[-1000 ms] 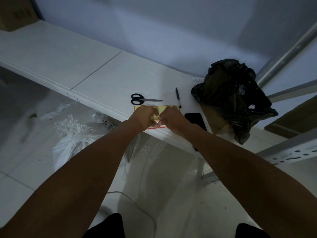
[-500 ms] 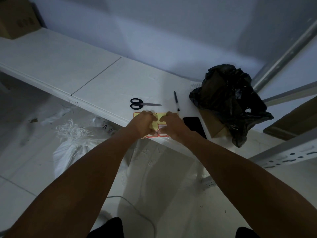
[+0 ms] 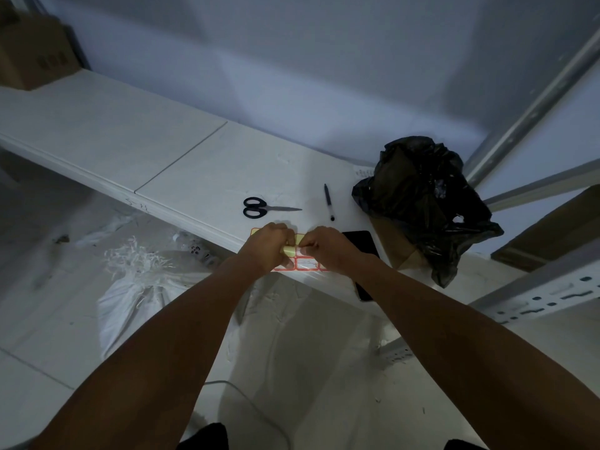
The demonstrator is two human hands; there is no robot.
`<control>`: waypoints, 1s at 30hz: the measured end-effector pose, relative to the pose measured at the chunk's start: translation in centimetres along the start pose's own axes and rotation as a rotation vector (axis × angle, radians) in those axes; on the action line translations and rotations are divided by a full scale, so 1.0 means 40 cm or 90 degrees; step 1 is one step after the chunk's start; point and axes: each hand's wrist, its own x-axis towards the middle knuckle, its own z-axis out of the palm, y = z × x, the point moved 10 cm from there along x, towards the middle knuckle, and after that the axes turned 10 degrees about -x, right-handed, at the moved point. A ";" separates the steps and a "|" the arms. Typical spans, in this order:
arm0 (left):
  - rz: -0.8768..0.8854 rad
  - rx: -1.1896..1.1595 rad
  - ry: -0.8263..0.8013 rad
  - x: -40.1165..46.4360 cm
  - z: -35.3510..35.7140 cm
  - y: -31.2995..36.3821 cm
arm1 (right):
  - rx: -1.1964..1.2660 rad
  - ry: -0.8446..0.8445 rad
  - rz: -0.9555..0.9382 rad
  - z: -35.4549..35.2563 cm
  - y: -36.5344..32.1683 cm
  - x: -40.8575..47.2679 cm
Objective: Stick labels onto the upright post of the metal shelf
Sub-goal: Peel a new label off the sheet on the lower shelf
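On the white metal shelf board (image 3: 181,157), at its near edge, lies the yellow sheet of red-bordered labels (image 3: 303,259). Our left hand (image 3: 269,246) pinches the sheet; our right hand (image 3: 324,248) pinches one label corner. We should peel slowly, without creasing it.

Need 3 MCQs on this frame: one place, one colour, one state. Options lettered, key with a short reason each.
1. The scissors lie where?
A. on the floor
B. on the white shelf board, left of the pen
C. inside the bag

2. Colour of the plastic bag?
A. black
B. white
C. blue

3. What are the hands doing?
A. hanging idle
B. holding the scissors
C. both pinching the label sheet

Key: B, handles sit left of the pen; A, the bag is dark and glossy; C, left hand and right hand meet on the sheet.
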 end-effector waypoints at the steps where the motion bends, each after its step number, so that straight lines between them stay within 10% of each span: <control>1: 0.001 -0.002 -0.003 0.000 0.002 0.001 | -0.018 0.005 -0.007 -0.003 -0.001 -0.003; 30: 0.066 0.038 -0.020 -0.006 0.015 0.007 | -0.152 0.190 -0.026 0.004 -0.046 -0.047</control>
